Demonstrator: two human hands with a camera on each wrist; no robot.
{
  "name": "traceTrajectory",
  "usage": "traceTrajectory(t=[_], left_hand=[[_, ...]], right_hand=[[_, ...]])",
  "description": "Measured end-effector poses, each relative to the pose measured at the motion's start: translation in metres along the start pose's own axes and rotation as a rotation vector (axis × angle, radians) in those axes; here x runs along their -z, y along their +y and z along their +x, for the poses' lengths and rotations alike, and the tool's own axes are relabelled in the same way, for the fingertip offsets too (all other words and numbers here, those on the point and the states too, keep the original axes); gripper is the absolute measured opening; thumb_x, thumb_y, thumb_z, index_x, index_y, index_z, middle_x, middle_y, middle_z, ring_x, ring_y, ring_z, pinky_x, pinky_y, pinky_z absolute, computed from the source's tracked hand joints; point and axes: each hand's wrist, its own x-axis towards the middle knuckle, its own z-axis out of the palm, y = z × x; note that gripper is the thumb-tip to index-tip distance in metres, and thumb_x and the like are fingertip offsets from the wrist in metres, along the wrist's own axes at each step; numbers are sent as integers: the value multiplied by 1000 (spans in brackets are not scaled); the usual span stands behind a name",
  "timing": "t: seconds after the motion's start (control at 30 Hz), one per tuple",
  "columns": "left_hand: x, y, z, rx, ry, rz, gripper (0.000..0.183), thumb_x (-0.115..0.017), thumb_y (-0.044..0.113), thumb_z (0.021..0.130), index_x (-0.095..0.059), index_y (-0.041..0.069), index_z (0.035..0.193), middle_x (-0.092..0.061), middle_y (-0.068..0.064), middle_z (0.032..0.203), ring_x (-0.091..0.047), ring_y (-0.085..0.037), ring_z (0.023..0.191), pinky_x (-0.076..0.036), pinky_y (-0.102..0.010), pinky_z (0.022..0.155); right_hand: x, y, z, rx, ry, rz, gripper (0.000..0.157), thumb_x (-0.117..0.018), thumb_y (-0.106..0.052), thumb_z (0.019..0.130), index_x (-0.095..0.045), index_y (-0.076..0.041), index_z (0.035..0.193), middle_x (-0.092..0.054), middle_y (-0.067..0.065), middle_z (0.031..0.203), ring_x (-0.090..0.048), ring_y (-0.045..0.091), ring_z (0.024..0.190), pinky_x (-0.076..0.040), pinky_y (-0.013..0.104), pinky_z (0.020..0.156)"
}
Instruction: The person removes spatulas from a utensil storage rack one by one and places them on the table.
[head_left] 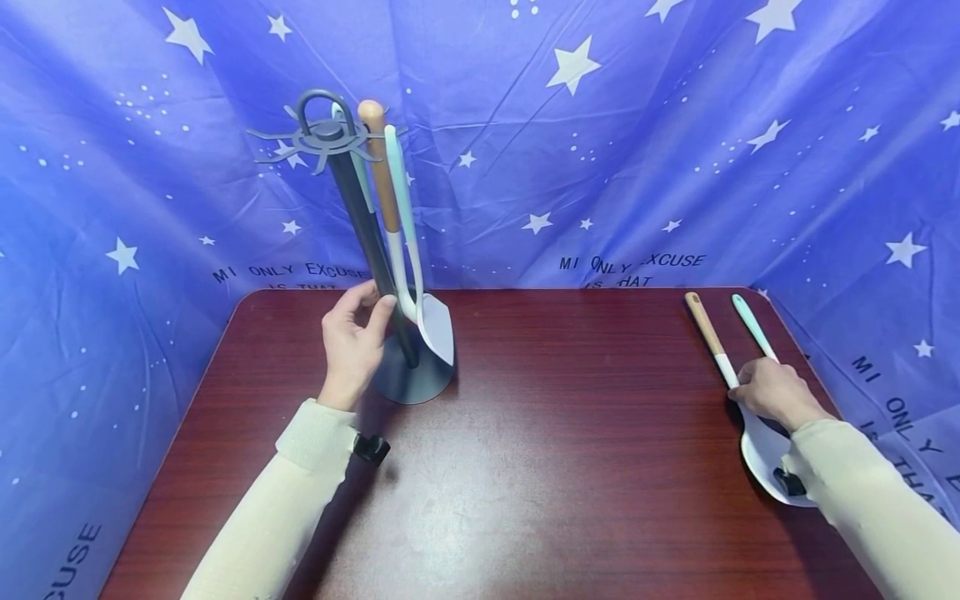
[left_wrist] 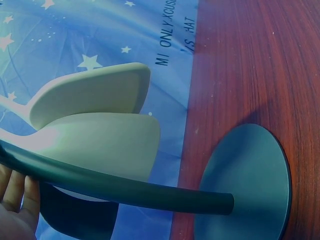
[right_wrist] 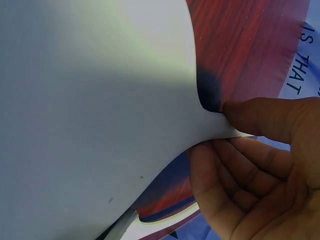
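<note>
In the head view, a dark grey utensil stand [head_left: 363,208] with a round base and a ring of hooks stands at the left. My left hand [head_left: 354,342] grips its pole partway up; in the left wrist view the fingers [left_wrist: 30,197] are at the pole. From the hooks hang a wooden-handled utensil [head_left: 381,183] and two mint-handled ones, with pale spatula heads [left_wrist: 100,140] beside the pole. At the right, my right hand [head_left: 776,392] pinches the neck of a wooden-handled utensil [head_left: 705,325] with a broad white head [right_wrist: 100,125]. The sleeve partly hides that head.
A mint-handled utensil [head_left: 753,325] lies on the table just right of the wooden-handled one, mostly hidden by the hand. The dark red wooden table [head_left: 570,417] ends at the back against a blue star-patterned cloth [head_left: 480,208], which also flanks both sides.
</note>
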Motion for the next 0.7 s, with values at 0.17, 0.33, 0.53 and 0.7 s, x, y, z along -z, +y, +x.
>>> traceTrajectory(t=[0.17,0.33,0.53,0.7], left_hand=[[0,1,0,-14,1,11,20,-66,-10,84,-63,-17,102,-65,-31,86,-61,-7,74,-51,-18,68],[0,3,0,-22,1,26,19,-66,-10,83,-63,-17,101,-65,-31,84,-61,-6,73,-50,-17,67],[0,2,0,-22,1,26,19,-66,-10,83,-63,-17,101,-65,-31,85,-61,-6,73,-50,-17,67],[0,2,0,-23,-2,23,19,-66,-10,83,-63,-17,101,-66,-31,86,-61,-6,74,-51,-17,68]], right_hand=[[0,0,0,0,5,-6,17,-71,-18,76,-64,-3,77,-59,12,70,-54,35,67,-40,37,53],[1,0,1,-2,12,-6,18,-71,-18,76,-64,-1,78,-60,13,71,-54,36,68,-40,39,53],[2,0,1,0,11,-7,17,-71,-18,76,-63,-2,76,-59,13,70,-53,35,67,-40,39,54],[1,0,2,-5,3,-8,17,-70,-17,76,-63,-1,77,-59,13,71,-53,35,67,-40,37,53]])
